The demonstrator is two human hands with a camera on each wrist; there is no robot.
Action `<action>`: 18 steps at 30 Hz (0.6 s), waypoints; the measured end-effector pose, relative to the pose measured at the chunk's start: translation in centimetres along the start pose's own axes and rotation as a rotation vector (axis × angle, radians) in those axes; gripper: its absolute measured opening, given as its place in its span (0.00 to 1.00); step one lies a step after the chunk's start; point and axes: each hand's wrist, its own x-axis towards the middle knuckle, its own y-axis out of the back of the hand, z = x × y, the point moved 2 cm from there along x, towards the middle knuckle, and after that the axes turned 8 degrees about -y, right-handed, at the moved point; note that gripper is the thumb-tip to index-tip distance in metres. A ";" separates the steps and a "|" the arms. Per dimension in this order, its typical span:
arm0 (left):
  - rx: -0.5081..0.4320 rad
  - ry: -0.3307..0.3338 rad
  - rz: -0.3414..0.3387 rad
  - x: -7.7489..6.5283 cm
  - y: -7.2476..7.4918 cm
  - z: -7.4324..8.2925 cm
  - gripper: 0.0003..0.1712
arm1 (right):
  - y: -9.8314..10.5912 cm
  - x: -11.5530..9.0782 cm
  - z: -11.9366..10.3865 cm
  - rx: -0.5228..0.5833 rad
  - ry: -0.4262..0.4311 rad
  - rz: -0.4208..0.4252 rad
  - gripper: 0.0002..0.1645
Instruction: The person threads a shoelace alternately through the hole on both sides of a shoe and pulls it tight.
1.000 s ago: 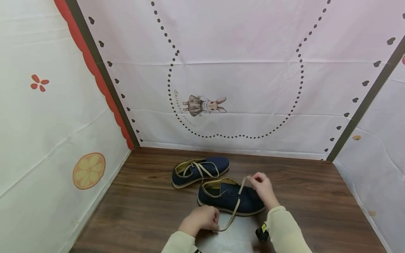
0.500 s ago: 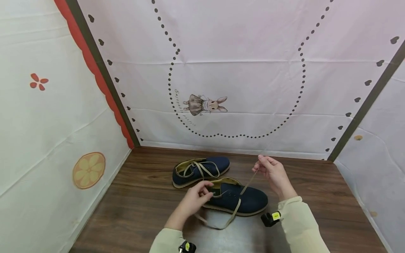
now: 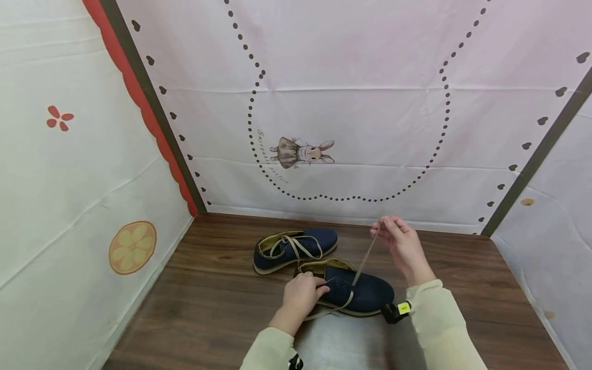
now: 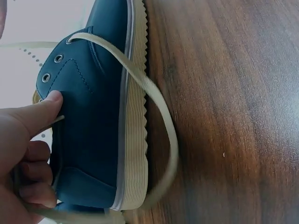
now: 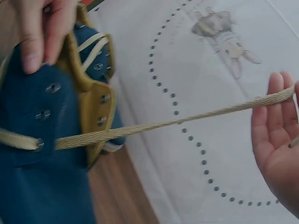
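Observation:
A navy shoe with a pale sole lies on its base, toe to the right. A beige shoelace runs through its front eyelets; the other eyelets seen have no lace. My right hand pinches one end of the lace, drawn taut up from the shoe. In the left wrist view my left hand holds the other end in curled fingers, its tip sticking out beside the thumb. That thumb presses the eyelet flap near its rear edge. The lace's slack loop hangs over the sole's side.
Behind stands a second navy shoe, its beige lace lying loose across the top. Both shoes are on a dark wood-grain table. A white printed cloth rises behind the table, with cloth walls at both sides.
My right hand has risen, pulling its lace end up and taut. The left hand has gone from the table in front of the shoe up to the eyelet flap.

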 end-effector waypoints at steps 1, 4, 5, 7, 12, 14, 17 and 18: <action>-0.001 0.002 -0.002 0.0 0.0 0.0 0.14 | 0.0 0.1 -0.4 0.021 0.033 0.005 0.12; 0.002 0.003 0.001 0.0 0.0 0.1 0.14 | 0.1 0.2 -1.5 0.044 0.110 0.029 0.12; 0.004 0.004 0.003 0.0 -0.1 0.0 0.14 | 0.1 0.2 -1.7 0.038 0.119 0.034 0.12; 0.004 0.007 0.006 -0.1 -0.1 0.0 0.13 | 0.1 0.1 -1.7 0.024 0.102 0.040 0.11; -0.013 0.016 0.001 -0.2 0.1 0.0 0.13 | 0.4 -0.6 -0.1 -0.036 -0.050 0.036 0.11; -0.022 0.021 0.000 -0.2 0.2 0.1 0.13 | 0.5 -0.9 0.7 -0.056 -0.098 0.002 0.14; -0.028 0.029 -0.005 -0.1 0.3 0.2 0.12 | 0.6 -1.1 1.8 -0.093 -0.137 -0.097 0.21; -0.029 0.031 -0.008 -0.1 0.3 0.2 0.12 | 0.6 -1.2 2.2 -0.115 -0.143 -0.135 0.24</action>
